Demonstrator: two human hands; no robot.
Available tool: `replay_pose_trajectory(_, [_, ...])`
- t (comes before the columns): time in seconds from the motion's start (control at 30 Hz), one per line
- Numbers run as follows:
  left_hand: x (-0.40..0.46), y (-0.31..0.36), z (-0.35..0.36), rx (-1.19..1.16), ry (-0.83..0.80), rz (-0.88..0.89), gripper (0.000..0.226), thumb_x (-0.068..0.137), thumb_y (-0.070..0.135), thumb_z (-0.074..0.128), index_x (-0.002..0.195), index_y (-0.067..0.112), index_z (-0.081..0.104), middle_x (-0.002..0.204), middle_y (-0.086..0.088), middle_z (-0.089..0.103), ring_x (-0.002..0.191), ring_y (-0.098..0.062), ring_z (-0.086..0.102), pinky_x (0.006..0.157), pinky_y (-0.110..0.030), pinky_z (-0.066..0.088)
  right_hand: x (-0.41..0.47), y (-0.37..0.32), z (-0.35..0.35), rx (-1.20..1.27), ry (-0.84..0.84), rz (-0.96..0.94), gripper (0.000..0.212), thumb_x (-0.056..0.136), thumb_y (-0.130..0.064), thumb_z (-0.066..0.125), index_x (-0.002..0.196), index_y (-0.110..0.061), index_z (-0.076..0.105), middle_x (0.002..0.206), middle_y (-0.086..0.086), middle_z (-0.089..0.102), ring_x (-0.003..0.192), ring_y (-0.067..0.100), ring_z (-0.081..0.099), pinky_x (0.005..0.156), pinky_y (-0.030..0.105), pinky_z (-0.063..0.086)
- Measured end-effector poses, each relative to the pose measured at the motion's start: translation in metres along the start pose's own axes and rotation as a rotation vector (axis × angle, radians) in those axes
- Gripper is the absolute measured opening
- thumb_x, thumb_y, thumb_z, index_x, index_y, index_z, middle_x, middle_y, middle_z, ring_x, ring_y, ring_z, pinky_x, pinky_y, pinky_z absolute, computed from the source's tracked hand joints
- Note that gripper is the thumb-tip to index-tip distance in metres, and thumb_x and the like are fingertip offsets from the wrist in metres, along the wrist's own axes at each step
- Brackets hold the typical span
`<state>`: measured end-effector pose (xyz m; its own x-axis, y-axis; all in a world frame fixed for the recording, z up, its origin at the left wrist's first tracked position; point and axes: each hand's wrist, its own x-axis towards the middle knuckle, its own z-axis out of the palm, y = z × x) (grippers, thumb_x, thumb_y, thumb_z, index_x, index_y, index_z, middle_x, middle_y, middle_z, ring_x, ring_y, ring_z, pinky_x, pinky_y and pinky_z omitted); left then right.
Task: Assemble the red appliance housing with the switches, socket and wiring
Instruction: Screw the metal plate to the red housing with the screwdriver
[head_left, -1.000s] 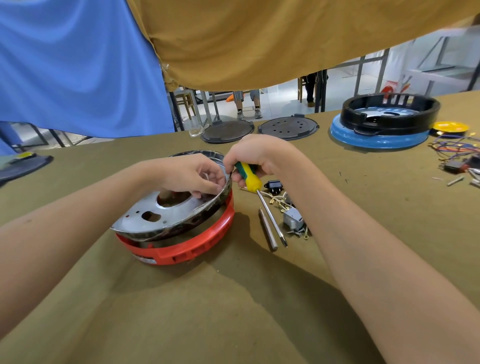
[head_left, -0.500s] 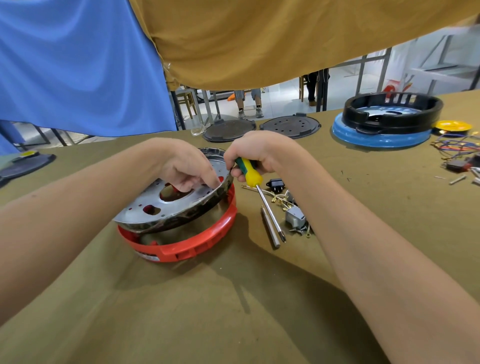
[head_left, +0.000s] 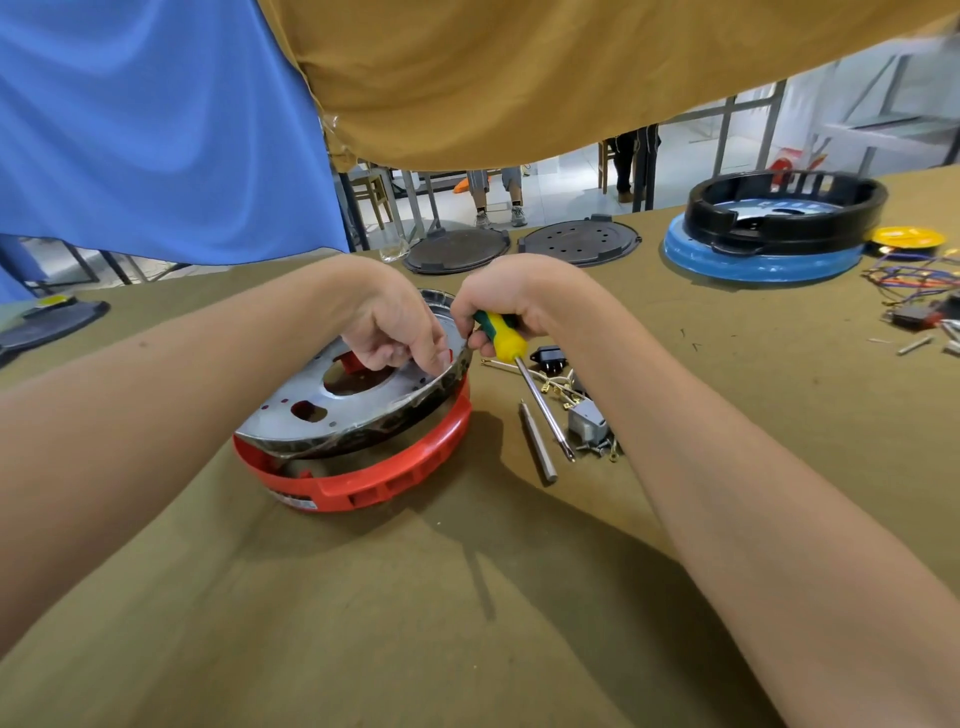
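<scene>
A: Where does the housing sit?

B: The red housing (head_left: 363, 480) rests on the olive table cover (head_left: 467, 623), in front of you. The silver metal plate (head_left: 332, 410) lies tilted in it, far edge raised, near-left edge down on the red rim.

A: Your left hand?

B: Your left hand (head_left: 395, 332) reaches over the plate's raised far edge, fingers curled down on its inner face. Whether they pinch anything there, I cannot tell.

A: Right hand?

B: Your right hand (head_left: 511, 306) grips the yellow-green handle of the screwdriver (head_left: 524, 374); its shaft slants down toward you, tip over the loose parts.

A: Beside it?

B: A metal rod (head_left: 537, 441) lies just left of the shaft. The black socket (head_left: 549, 358), a grey switch block (head_left: 587, 423) and brass terminals (head_left: 558, 387) lie right of the housing.
</scene>
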<state>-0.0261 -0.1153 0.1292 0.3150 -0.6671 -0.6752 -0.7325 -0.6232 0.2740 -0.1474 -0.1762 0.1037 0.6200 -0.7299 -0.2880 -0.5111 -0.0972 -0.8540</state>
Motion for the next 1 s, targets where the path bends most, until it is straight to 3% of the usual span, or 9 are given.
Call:
replay_pose_trajectory(0.4, [0.005, 0.001, -0.002, 0.044, -0.005, -0.025, 0.021, 0.092, 0.005, 0.063, 0.078, 0.02, 0.059, 0.058, 0.006, 0.045, 0.053, -0.008, 0.03, 0.048, -0.017, 0.025, 0.002, 0.004, -0.002, -0.02, -0.009, 0.007, 0.005, 0.085, -0.001, 0.06, 0.089, 0.001, 0.059, 0.066, 0.01, 0.063, 0.045, 0.015, 0.06, 0.048, 0.023, 0.054])
replay_pose_trajectory(0.53, [0.007, 0.0, -0.001, 0.047, 0.006, -0.029, 0.021, 0.091, 0.007, 0.064, 0.078, 0.021, 0.057, 0.056, 0.007, 0.044, 0.053, -0.008, 0.031, 0.046, -0.015, 0.026, 0.002, 0.004, -0.001, -0.03, -0.021, 0.008, 0.005, 0.085, -0.001, 0.059, 0.089, 0.001, 0.058, 0.068, 0.011, 0.063, 0.054, 0.017, 0.061, 0.06, 0.027, 0.056])
replay_pose_trajectory(0.73, [0.011, -0.001, 0.001, 0.035, 0.024, -0.036, 0.016, 0.09, 0.009, 0.067, 0.083, 0.02, 0.057, 0.065, 0.005, 0.043, 0.054, -0.008, 0.03, 0.049, -0.017, 0.025, 0.002, 0.005, -0.003, -0.057, -0.038, 0.01, 0.003, 0.087, -0.001, 0.058, 0.089, 0.001, 0.058, 0.062, 0.01, 0.062, 0.047, 0.016, 0.06, 0.051, 0.025, 0.055])
replay_pose_trajectory(1.0, [0.012, -0.01, 0.007, -0.063, 0.084, -0.035, 0.022, 0.081, 0.017, 0.078, 0.081, 0.017, 0.056, 0.072, 0.002, 0.042, 0.056, -0.009, 0.03, 0.043, -0.017, 0.027, 0.003, 0.008, -0.004, -0.126, -0.106, -0.054, 0.003, 0.087, 0.001, 0.061, 0.085, 0.001, 0.061, 0.062, 0.013, 0.064, 0.055, 0.022, 0.063, 0.06, 0.032, 0.058])
